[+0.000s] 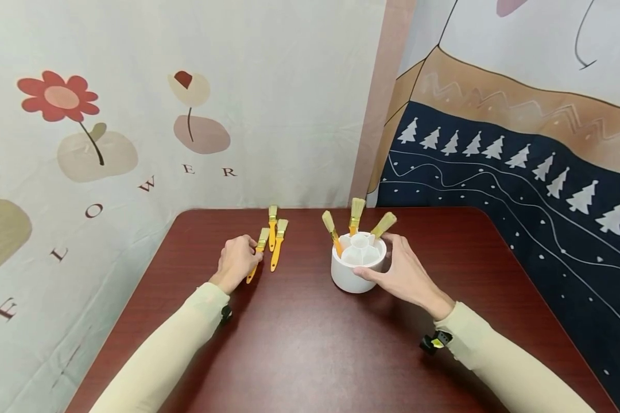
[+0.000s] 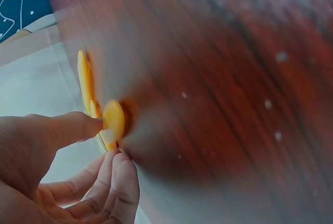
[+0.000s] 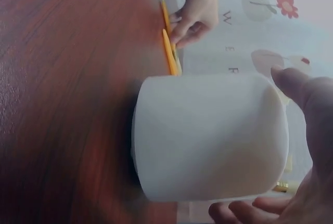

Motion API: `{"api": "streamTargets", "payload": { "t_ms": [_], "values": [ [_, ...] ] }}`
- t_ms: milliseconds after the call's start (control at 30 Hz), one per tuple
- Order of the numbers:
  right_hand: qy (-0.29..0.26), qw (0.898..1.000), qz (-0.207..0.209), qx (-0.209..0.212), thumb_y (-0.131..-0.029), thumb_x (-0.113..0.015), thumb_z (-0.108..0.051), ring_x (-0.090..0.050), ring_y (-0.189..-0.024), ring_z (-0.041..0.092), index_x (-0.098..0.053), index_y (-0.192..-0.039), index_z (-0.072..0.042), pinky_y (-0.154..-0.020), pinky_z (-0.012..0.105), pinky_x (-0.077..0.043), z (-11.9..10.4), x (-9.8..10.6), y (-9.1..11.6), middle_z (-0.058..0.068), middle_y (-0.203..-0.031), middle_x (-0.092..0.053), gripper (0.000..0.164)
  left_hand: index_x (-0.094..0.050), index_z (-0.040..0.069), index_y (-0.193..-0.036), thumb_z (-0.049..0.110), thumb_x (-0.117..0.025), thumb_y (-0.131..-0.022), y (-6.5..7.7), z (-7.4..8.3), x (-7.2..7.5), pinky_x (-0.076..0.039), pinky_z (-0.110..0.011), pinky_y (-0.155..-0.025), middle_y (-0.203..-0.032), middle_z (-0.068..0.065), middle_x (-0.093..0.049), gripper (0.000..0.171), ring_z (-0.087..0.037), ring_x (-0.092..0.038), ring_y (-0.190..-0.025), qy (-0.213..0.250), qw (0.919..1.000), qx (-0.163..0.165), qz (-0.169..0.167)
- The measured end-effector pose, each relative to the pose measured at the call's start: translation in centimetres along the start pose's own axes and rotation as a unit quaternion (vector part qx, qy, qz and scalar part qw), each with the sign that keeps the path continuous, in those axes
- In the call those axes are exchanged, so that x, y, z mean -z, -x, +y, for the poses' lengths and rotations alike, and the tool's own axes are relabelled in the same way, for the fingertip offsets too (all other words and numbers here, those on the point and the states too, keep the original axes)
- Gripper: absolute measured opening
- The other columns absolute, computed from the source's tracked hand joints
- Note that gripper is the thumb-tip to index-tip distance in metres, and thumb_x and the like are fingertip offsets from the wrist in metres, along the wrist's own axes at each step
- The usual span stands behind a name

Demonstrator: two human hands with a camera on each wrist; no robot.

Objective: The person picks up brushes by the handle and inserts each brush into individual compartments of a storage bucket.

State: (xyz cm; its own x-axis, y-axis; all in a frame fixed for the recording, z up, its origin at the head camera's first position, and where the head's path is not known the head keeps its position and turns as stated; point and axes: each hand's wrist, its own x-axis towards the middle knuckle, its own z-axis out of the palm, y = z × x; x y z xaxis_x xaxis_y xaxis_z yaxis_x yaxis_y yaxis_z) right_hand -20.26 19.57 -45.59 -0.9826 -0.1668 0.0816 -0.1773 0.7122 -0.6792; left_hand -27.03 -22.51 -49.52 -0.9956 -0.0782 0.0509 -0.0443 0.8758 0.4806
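Note:
My left hand (image 1: 236,261) pinches a paintbrush (image 1: 262,240) with a yellow handle and pale bristles. In the left wrist view the thumb and fingertips lie at either side of its yellow handle (image 2: 113,121). Two more paintbrushes, one farther back (image 1: 272,226) and one to the right (image 1: 278,246), lie beside it. A white round holder (image 1: 353,280) with inner compartments stands on the table. Three paintbrushes rise from it, bristles up: left (image 1: 329,223), back (image 1: 357,209) and right (image 1: 384,224). My right hand (image 1: 405,274) grips the holder's right side, thumb at the front rim, other fingers partly hidden behind.
The dark red wooden table (image 1: 310,350) ends at the back against a white curtain (image 1: 289,115) printed with flowers. A navy cloth (image 1: 522,189) with white trees hangs on the right. Both wrists carry small black devices.

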Motion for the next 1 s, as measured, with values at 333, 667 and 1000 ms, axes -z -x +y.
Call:
{"api": "streamTargets", "payload": {
  "t_ms": [333,667,1000],
  "values": [
    [-0.061,0.996,-0.058,-0.005,-0.097,-0.090,-0.062,-0.048,-0.164,0.042,-0.036,-0.176,-0.010,-0.134,0.078,-0.041,1.8,1.3,-1.4,0.018,-0.177,-0.047,0.109,-0.080,0.005,-0.133,0.017,-0.076,-0.105,0.2,-1.2,0.8,-0.066,-0.057,-0.084,-0.114,-0.013,-0.086,0.032,-0.035,-0.080,-0.099,-0.006,0.9999,0.015,-0.002],
    [-0.098,0.990,-0.103,0.015,-0.099,-0.089,-0.056,-0.042,-0.170,0.042,-0.040,-0.177,-0.013,-0.138,0.082,-0.031,2.7,2.3,-2.6,0.017,-0.179,-0.051,0.101,-0.081,0.009,-0.133,0.023,-0.081,-0.106,-0.1,-1.5,1.3,-0.064,-0.061,-0.090,-0.121,-0.013,-0.086,0.030,-0.038,-0.080,-0.109,-0.014,0.9996,0.023,-0.002],
    [-0.083,0.988,-0.126,0.012,-0.099,-0.087,-0.059,-0.043,-0.169,0.045,-0.041,-0.176,-0.012,-0.136,0.081,-0.035,3.1,2.4,-2.9,0.018,-0.180,-0.049,0.102,-0.082,0.007,-0.133,0.032,-0.086,-0.107,-1.3,-1.6,0.6,-0.064,-0.058,-0.085,-0.120,-0.013,-0.088,0.036,-0.037,-0.081,-0.105,-0.012,0.9999,0.005,0.002]
  ]
}}
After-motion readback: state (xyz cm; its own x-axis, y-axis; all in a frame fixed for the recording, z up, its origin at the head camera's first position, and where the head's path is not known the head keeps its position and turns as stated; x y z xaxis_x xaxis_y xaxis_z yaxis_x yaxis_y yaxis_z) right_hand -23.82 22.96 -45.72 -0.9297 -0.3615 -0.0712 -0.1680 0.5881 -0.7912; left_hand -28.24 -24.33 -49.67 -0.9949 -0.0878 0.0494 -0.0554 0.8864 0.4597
